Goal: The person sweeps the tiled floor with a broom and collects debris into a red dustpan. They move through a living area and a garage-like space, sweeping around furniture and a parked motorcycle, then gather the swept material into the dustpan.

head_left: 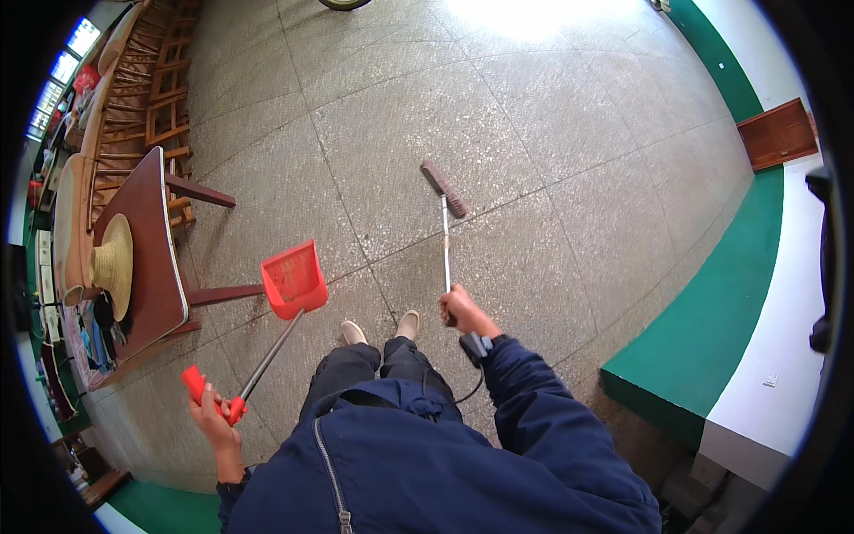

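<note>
My left hand (215, 416) is closed around the red handle of a long-handled dustpan (295, 276). Its red pan hangs out ahead of my left foot, and whether it touches the floor I cannot tell. In my right hand (464, 313) is the grip end of a broom (447, 242) with a pale, thin stick. The broom's dark brownish head (443, 189) lies slanted on the floor in front of me, to the right of the dustpan and apart from it.
A reddish-brown table (147, 222) with splayed legs stands at left, bearing a straw hat (114, 267) and some cloths. Behind it are stacked wooden chairs (160, 98). To the right runs a green and white wall (703, 338) with a jutting corner. A wheel (345, 4) shows far ahead.
</note>
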Motion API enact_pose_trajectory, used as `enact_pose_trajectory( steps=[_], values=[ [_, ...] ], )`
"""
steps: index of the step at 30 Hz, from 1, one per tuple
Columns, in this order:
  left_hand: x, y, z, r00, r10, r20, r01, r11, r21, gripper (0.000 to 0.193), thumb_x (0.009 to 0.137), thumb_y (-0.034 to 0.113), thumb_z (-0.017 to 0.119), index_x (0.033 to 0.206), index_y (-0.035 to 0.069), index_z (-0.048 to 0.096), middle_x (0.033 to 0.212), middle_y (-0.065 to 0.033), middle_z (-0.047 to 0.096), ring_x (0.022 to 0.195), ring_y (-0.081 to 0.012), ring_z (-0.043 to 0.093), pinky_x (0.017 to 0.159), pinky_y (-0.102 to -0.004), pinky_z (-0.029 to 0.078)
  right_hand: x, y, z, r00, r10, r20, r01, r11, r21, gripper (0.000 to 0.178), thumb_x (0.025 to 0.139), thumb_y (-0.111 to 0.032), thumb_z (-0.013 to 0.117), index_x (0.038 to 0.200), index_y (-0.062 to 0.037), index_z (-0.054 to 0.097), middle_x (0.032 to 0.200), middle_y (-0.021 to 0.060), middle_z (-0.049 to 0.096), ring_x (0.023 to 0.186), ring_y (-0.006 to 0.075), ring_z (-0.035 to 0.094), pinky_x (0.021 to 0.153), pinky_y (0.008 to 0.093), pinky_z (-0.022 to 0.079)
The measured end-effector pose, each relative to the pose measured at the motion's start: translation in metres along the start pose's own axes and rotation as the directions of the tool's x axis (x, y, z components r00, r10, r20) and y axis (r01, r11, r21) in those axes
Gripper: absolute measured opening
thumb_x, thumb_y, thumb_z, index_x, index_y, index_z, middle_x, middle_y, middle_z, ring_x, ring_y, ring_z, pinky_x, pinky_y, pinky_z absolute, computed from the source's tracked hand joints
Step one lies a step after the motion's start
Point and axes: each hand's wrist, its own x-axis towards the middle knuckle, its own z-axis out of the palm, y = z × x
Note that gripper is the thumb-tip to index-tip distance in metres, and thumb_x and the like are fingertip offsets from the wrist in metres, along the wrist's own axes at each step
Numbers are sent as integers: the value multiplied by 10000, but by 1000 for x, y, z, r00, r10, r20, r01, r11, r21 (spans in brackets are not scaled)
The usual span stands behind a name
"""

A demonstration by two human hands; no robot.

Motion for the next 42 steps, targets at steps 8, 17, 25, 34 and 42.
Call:
enact_pose_trajectory(
  steps=[8,17,25,34,42],
  values=[
    [55,33,33,995,78,55,-76,997,-31,307,956,179,541,1228,39,528,721,9,467,468,-50,400,412,-222,361,-37,3,95,884,311,348,-405,881,244,85,914,-92,443,849,-54,481,667,14,463,470,68,382,364,214,251],
    [134,86,67,962,198,188,-194,980,-41,275,931,89,538,1190,-3,532,694,3,485,464,-41,405,499,-205,404,32,-7,216,653,494,574,-631,774,52,160,940,-89,472,786,-90,428,654,-5,456,441,46,351,370,190,270],
    [184,98,71,964,161,212,-162,987,-13,265,925,91,543,1172,-4,535,692,-1,494,463,-50,418,501,-213,406,94,-37,163,711,351,610,-684,549,481,164,923,-57,445,770,-95,402,612,-40,398,427,42,342,379,200,253],
    [232,83,92,975,41,220,-39,999,-14,213,916,90,551,1121,34,534,697,5,468,464,-53,399,460,-212,374,92,-168,31,954,205,220,-298,741,602,212,910,-128,459,705,-94,418,542,-47,344,388,54,294,353,218,241],
    [255,88,98,978,22,206,-17,1000,-25,234,925,102,546,1143,23,523,702,9,459,464,-48,394,450,-203,364,57,-145,137,980,178,89,-196,941,276,195,841,-146,510,674,-98,420,575,20,414,427,130,398,383,292,325]
  ],
)
